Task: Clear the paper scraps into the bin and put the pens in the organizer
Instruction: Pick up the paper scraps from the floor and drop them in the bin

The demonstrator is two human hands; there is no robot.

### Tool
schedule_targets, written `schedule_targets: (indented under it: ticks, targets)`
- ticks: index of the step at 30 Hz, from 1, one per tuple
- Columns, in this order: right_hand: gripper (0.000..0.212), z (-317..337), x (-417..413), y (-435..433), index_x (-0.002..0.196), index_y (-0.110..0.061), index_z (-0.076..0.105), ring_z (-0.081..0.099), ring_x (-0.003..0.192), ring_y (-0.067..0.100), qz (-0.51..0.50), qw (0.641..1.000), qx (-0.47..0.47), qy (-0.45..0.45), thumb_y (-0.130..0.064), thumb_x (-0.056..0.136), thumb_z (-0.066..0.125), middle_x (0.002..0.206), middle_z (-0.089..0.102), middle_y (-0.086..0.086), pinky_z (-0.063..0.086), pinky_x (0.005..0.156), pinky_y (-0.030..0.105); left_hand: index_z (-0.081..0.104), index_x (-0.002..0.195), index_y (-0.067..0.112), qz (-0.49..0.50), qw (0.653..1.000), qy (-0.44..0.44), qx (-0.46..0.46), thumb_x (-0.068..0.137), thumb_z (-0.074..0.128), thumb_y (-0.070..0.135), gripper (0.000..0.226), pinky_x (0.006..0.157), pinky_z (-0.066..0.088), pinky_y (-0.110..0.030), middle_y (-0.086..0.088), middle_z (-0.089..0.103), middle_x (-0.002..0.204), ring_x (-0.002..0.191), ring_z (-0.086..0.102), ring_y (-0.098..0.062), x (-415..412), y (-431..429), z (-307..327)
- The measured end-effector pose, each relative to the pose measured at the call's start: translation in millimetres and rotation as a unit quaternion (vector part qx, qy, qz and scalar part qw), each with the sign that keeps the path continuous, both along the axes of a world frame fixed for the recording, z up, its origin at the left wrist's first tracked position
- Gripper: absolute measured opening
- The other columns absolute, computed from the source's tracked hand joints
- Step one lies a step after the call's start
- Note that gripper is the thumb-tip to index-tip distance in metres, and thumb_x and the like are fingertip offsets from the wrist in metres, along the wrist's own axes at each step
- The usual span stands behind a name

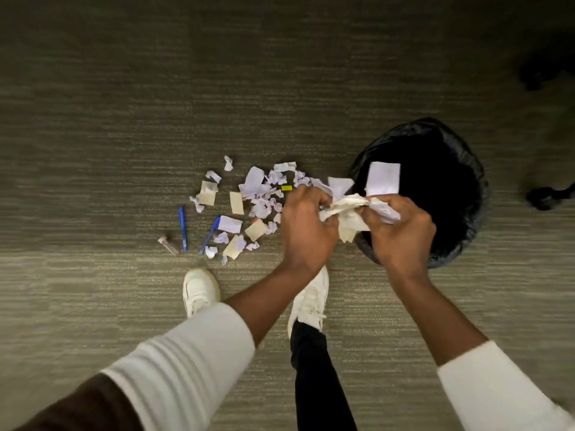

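Note:
Between my left hand (306, 227) and my right hand (399, 227) is a crumpled bunch of paper scraps (347, 213), and both hands are closed on it at the near-left rim of the bin (460, 163). The bin has a black liner, and a white sheet (382, 178) shows inside it. Left of my hands, several white and tan scraps (255, 197) lie scattered over the carpet. Two blue pens (183, 227) (210, 234) lie at the left edge of that pile. No organizer is in view.
A small clear tube or cap (168, 245) lies left of the pens. My white shoes (199, 290) (309, 298) stand just below the pile. Black chair castors (543, 197) sit at the right edge, beyond the bin. The floor is grey striped carpet.

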State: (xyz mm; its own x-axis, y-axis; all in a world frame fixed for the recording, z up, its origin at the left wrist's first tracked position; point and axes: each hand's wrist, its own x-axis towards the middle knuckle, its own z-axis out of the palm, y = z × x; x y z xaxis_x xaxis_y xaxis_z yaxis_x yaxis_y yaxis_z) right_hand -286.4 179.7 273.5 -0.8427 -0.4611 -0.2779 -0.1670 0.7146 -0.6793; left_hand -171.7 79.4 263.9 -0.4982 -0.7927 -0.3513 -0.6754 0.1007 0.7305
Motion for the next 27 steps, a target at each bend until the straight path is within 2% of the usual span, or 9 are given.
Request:
schedule_targets:
  ticks: [2,5,7,11,15,18,20,23,27]
  targets:
    - [0.021,5.8,-23.8,15.5,0.098,-0.021,0.079,0.073,0.082,0.011,-0.039,0.999,0.011,-0.01,-0.03,0.079,0.082,0.094,0.076,-0.002,0.056,0.074,0.02,0.072,0.098,0.011,-0.021,1.0,0.016,0.005,0.076,0.083,-0.002,0.027,0.086,0.052,-0.031,-0.003,0.068,0.102,0.098,0.063,-0.021,-25.4,11.7,6.2]
    - [0.029,2.1,-57.2,32.3,0.099,-0.019,0.078,0.076,0.084,0.021,-0.079,0.995,0.038,-0.04,-0.034,0.075,0.083,0.09,0.079,0.0,0.063,0.079,0.043,0.074,0.103,0.012,-0.056,0.998,0.022,0.017,0.079,0.081,-0.003,0.03,0.08,0.04,-0.019,-0.004,0.07,0.106,0.099,0.06,-0.018,-58.5,24.8,5.7]
    - [0.028,-4.2,-75.5,40.3,0.097,-0.02,0.077,0.077,0.083,0.024,-0.097,0.992,0.055,-0.054,-0.032,0.072,0.084,0.088,0.079,0.001,0.062,0.077,0.05,0.072,0.11,0.012,-0.09,0.995,0.017,0.031,0.082,0.078,-0.001,0.031,0.085,0.047,-0.026,-0.007,0.072,0.112,0.105,0.065,-0.024,-76.0,28.7,1.8]
    - [0.038,-10.9,-94.3,50.3,0.107,-0.033,0.077,0.074,0.093,0.024,-0.093,0.987,0.108,-0.07,-0.03,0.069,0.08,0.1,0.078,-0.001,0.062,0.086,0.047,0.058,0.139,0.007,-0.179,0.981,0.002,0.071,0.085,0.079,0.009,0.058,0.106,0.05,-0.043,-0.015,0.067,0.136,0.127,0.062,-0.035,-94.3,30.8,-2.6]
    - [0.047,-6.4,-86.7,49.3,0.124,-0.03,0.073,0.069,0.104,0.032,0.002,0.982,0.187,-0.021,-0.023,0.077,0.074,0.117,0.071,0.012,0.058,0.091,0.039,0.044,0.152,0.01,-0.195,0.979,-0.008,0.049,0.092,0.074,0.018,0.067,0.102,0.054,-0.046,-0.016,0.067,0.138,0.128,0.063,-0.039,-81.3,27.5,-4.5]
    - [0.046,0.3,-68.9,41.5,0.128,-0.021,0.067,0.058,0.119,0.042,0.056,0.974,0.216,0.04,-0.017,0.082,0.068,0.131,0.056,0.02,0.053,0.097,0.045,0.049,0.148,0.013,-0.18,0.981,0.032,0.062,0.094,0.071,0.013,0.059,0.102,0.055,-0.038,-0.01,0.071,0.135,0.124,0.067,-0.03,-56.8,21.5,-9.2]
    - [0.047,3.2,-57.2,35.4,0.128,-0.019,0.064,0.053,0.124,0.042,0.067,0.969,0.231,0.054,-0.014,0.081,0.067,0.134,0.05,0.019,0.054,0.096,0.047,0.061,0.136,0.014,-0.167,0.981,0.043,0.085,0.095,0.07,0.013,0.043,0.098,0.06,-0.039,-0.004,0.075,0.125,0.113,0.073,-0.023,-37.6,18.4,-16.5]
    - [0.043,0.9,-32.4,26.6,0.123,-0.02,0.065,0.061,0.115,0.039,0.101,0.972,0.208,0.048,-0.011,0.081,0.066,0.131,0.053,0.013,0.057,0.089,0.045,0.073,0.11,0.017,-0.116,0.988,0.034,0.091,0.094,0.069,0.014,0.016,0.087,0.061,-0.037,0.006,0.079,0.101,0.092,0.074,-0.012,-3.4,14.3,-33.5]
    - [0.032,-8.8,18.4,12.5,0.115,-0.021,0.068,0.069,0.093,0.027,0.194,0.972,0.131,0.011,-0.011,0.085,0.067,0.122,0.058,0.004,0.061,0.082,0.046,0.072,0.094,0.021,-0.06,0.992,-0.036,0.105,0.091,0.066,0.009,0.014,0.08,0.061,-0.039,0.008,0.077,0.089,0.083,0.072,-0.015,56.0,2.1,-52.0]
